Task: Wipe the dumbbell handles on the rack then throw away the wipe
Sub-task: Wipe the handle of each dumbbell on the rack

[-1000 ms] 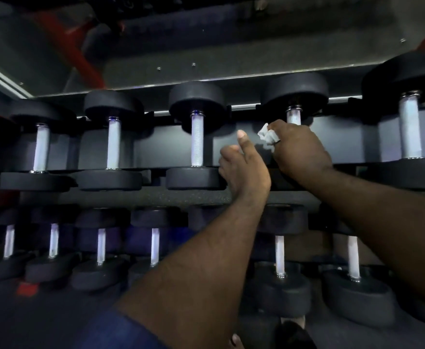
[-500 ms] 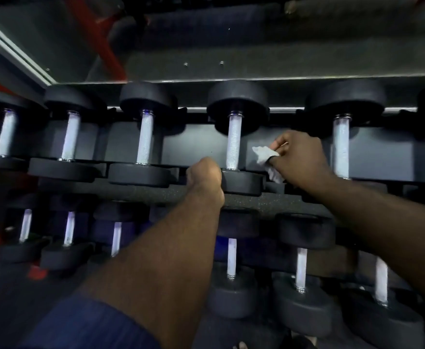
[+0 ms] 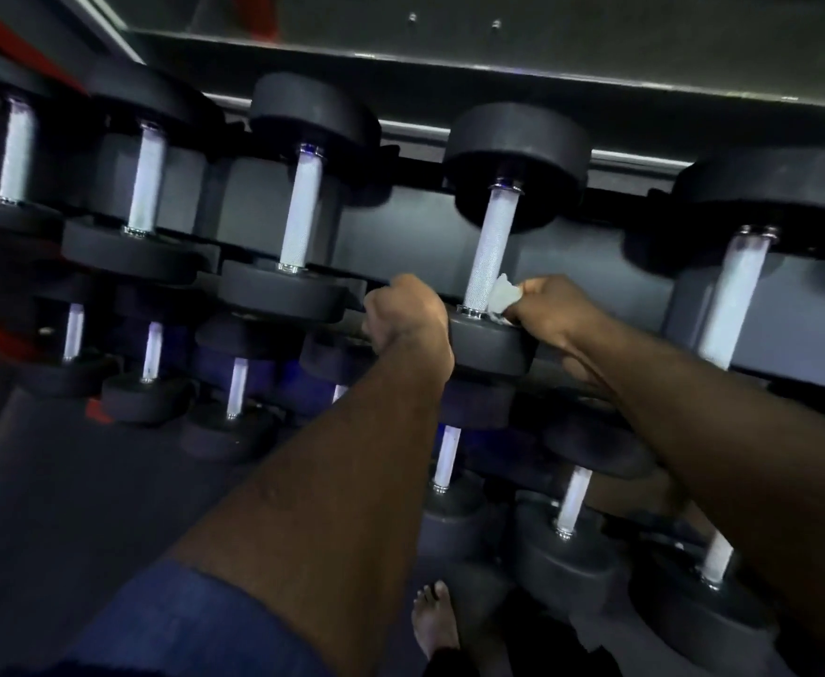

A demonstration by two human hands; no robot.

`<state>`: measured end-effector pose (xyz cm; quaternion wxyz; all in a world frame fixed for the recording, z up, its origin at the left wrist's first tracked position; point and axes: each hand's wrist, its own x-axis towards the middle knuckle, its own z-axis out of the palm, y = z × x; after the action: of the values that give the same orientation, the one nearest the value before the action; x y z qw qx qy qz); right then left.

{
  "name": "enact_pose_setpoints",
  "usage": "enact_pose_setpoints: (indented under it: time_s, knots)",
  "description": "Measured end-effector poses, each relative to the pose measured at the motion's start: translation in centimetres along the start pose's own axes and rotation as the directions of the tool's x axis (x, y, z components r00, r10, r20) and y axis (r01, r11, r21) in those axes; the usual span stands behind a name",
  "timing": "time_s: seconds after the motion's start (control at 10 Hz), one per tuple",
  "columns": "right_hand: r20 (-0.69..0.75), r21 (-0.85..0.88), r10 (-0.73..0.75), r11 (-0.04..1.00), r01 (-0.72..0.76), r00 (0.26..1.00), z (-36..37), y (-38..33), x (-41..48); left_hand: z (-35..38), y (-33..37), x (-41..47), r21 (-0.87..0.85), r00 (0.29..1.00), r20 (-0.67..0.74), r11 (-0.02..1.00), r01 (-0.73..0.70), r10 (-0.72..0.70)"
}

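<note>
A dark grey metal rack with two tiers carries black round-headed dumbbells with knurled silver handles — each lies with its handle running front to back, one head at the front rail and the other at the rear. Five show side by side on the upper tier. The lower tier holds a row of smaller dumbbells, partly hidden. Below lies a dark floor — a bare foot rests on it near the rack's base.
</note>
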<state>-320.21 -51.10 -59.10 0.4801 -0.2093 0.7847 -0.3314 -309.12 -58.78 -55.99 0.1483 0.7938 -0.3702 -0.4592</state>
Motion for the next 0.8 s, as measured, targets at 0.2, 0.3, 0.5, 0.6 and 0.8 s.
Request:
enact_pose_setpoints:
  time_s: [0.2,0.3,0.5,0.6,0.8]
  knots:
    - [0.006,-0.048,-0.013,0.999,0.013,1.000,0.0,0.0,0.9,-0.7,0.1,-1.0,0.022,0.999,-0.038,1.000,-0.013,0.014]
    - [0.062,-0.036,-0.009,0.999,0.011,0.998,0.5,-0.4,1.8,-0.8,-0.1,-1.1,-0.015,0.999,-0.012,0.999,-0.043,0.043]
    - [0.055,-0.077,-0.042,0.996,0.046,0.998,-0.3,-0.1,0.5,-0.5,-0.3,-0.9,-0.089,0.999,-0.015,0.995,-0.046,0.045]
    - [0.097,-0.164,-0.058,0.984,0.073,0.994,0.1,-1.4,1.6,-0.4,0.1,-1.6,-0.090,0.999,-0.001,0.995,-0.048,0.048]
    - [0.060,-0.416,-0.232,0.878,0.235,0.971,-2.3,-2.0,-0.1,-0.5,-0.1,-0.8,-0.137,0.999,0.030,0.990,-0.029,0.034]
